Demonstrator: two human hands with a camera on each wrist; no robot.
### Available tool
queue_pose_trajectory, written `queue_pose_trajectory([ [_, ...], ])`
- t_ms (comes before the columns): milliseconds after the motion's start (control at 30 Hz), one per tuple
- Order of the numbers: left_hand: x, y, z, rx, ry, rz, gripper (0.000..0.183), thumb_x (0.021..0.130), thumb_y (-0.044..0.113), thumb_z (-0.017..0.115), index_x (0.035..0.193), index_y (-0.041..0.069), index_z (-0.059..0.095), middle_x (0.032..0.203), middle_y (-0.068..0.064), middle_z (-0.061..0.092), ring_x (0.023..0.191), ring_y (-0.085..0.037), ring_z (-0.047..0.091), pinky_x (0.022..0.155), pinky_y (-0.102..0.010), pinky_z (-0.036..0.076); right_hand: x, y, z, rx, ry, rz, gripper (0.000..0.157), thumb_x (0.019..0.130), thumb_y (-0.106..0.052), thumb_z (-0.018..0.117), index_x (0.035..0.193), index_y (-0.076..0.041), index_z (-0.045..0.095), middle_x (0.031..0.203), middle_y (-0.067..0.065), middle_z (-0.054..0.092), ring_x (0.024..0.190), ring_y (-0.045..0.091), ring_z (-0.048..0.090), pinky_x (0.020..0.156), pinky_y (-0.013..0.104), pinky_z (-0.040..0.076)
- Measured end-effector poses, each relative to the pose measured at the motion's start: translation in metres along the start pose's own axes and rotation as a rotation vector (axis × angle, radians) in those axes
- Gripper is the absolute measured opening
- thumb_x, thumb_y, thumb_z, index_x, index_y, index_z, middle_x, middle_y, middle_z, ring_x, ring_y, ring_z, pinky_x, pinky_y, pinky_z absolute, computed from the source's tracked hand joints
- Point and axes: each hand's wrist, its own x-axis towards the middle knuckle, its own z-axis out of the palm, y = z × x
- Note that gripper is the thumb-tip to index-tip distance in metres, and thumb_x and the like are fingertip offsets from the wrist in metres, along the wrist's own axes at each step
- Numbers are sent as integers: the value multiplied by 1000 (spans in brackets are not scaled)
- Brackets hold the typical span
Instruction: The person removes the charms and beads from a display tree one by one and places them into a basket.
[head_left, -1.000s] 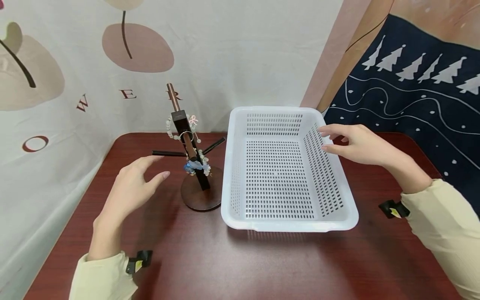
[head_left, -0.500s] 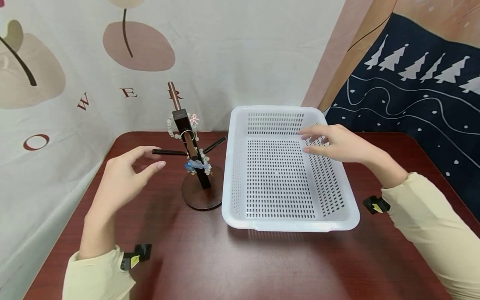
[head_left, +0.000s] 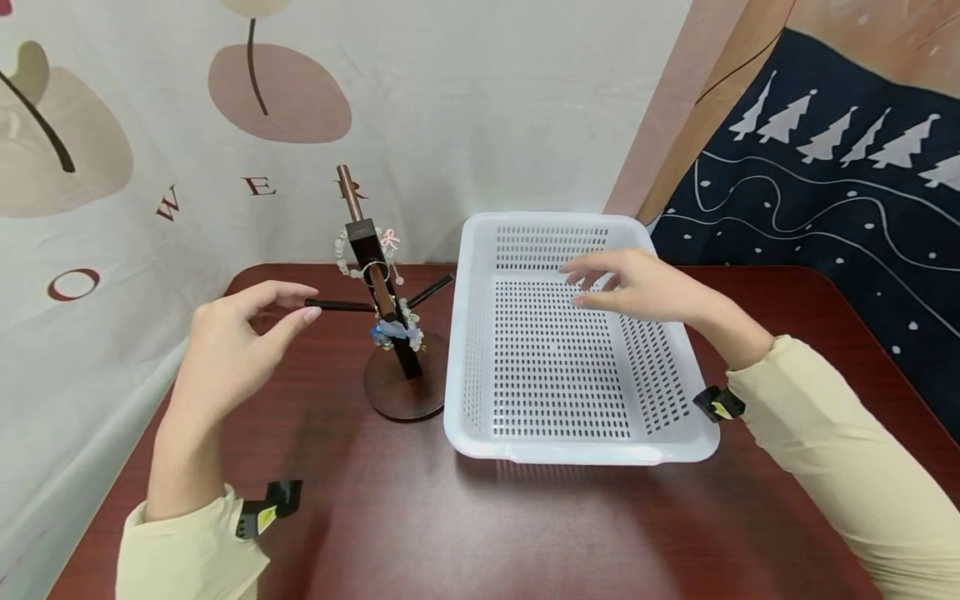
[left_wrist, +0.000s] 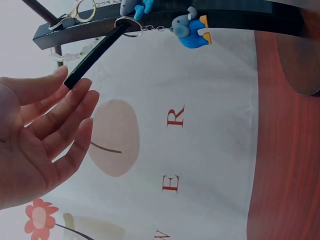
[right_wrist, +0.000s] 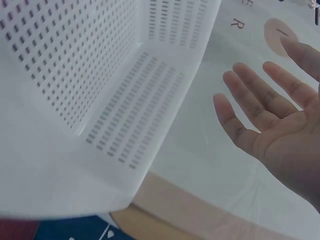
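Observation:
A dark wooden display stand (head_left: 408, 358) with a round base stands left of the white basket (head_left: 581, 452). My left hand (head_left: 232, 337) pinches the outer end of its left peg (head_left: 341, 306) between thumb and fingertips. In the left wrist view, a key ring (left_wrist: 136, 33) hangs at this peg's root, with a small blue figure (left_wrist: 192, 32) on its chain. A beaded bracelet (head_left: 341, 254) with a pink bow hangs higher on the stand. My right hand (head_left: 637, 283) hovers over the basket, holding nothing, its fingers relaxed and apart.
The basket has perforated walls and nothing in it. Under everything lies a dark red table (head_left: 420, 517). Behind stands a pale printed cloth (head_left: 480, 108), with a navy cloth (head_left: 810, 183) with white trees at the right.
My left hand has moved left and up to the left peg's end, its thumb and fingers closing there. My right hand has moved left, from the basket's right rim to over its inside.

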Motion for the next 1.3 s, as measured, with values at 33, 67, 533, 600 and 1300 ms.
queue_pose_trajectory([
  [33, 0, 0, 0, 1, 4, 0, 15, 83, 12, 67, 97, 9, 70, 83, -7, 68, 68, 12, 47, 62, -18, 34, 2, -1, 1, 5, -2, -11, 39, 87, -13, 63, 123, -1, 54, 111, 14, 61, 98, 24, 56, 84, 43, 46],
  [67, 0, 0, 0, 0, 8, -2, 14, 83, 12, 67, 97, 9, 70, 82, -7, 68, 67, 13, 47, 61, -17, 34, 4, -3, 3, 5, -1, -22, 39, 87, -12, 63, 123, -1, 55, 110, 13, 61, 97, 23, 56, 83, 42, 46],
  [533, 1, -1, 2, -49, 26, -36, 11, 83, 13, 68, 93, 9, 71, 76, 14, 64, 62, 9, 51, 59, -15, 35, 30, -33, 16, 78, -53, -146, 29, 87, -11, 62, 114, -3, 61, 102, 6, 63, 93, 17, 57, 81, 36, 47],
  [600, 1, -2, 2, -51, 22, -42, 12, 83, 14, 68, 93, 9, 71, 75, 21, 60, 61, 6, 50, 58, -15, 34, 33, -37, 18, 91, -65, -154, 29, 87, -12, 62, 114, -3, 61, 101, 6, 63, 93, 17, 58, 81, 35, 47],
  [1300, 1, -4, 1, -53, 5, -38, 11, 83, 15, 67, 93, 9, 71, 73, 24, 59, 60, 5, 49, 57, -17, 34, 68, -79, 34, 98, -94, -240, 23, 89, -12, 59, 109, -4, 63, 100, 3, 65, 92, 10, 58, 80, 26, 45],
])
